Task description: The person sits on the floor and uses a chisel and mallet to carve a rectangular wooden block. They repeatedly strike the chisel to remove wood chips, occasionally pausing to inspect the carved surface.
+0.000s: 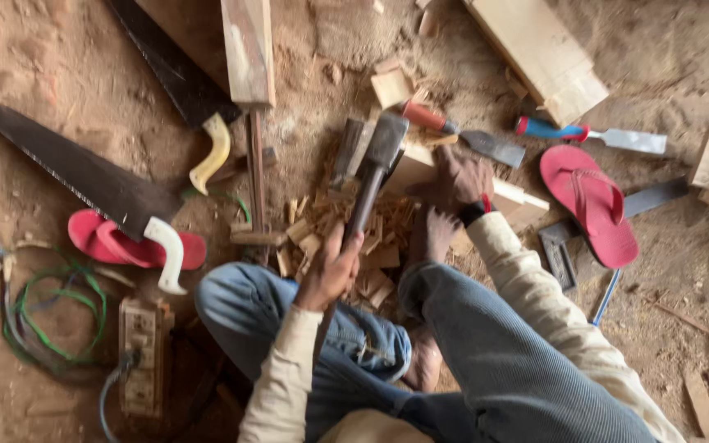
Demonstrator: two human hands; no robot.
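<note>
Left hand [330, 275] clenched on hammer [375, 160] handle, head raised over block [420, 168] mid-floor; right hand [461, 176] pressed flat on block. Best struck squarely, fingers kept away from chisel [469, 135].

Pink-red flip-flops [588, 201], blue jeans [486, 344], cream sleeves [535, 287], saws [84, 176] dark w/ pale-yellow handles [211, 156], chisels w/ blue/red [551, 129] & orange-red handles [424, 116], green cord [59, 312], reddish-brown dirt floor [34, 57].

L hand [331, 275] gripping hammer [375, 168], R hand [461, 176] on wood block [420, 168]
</note>
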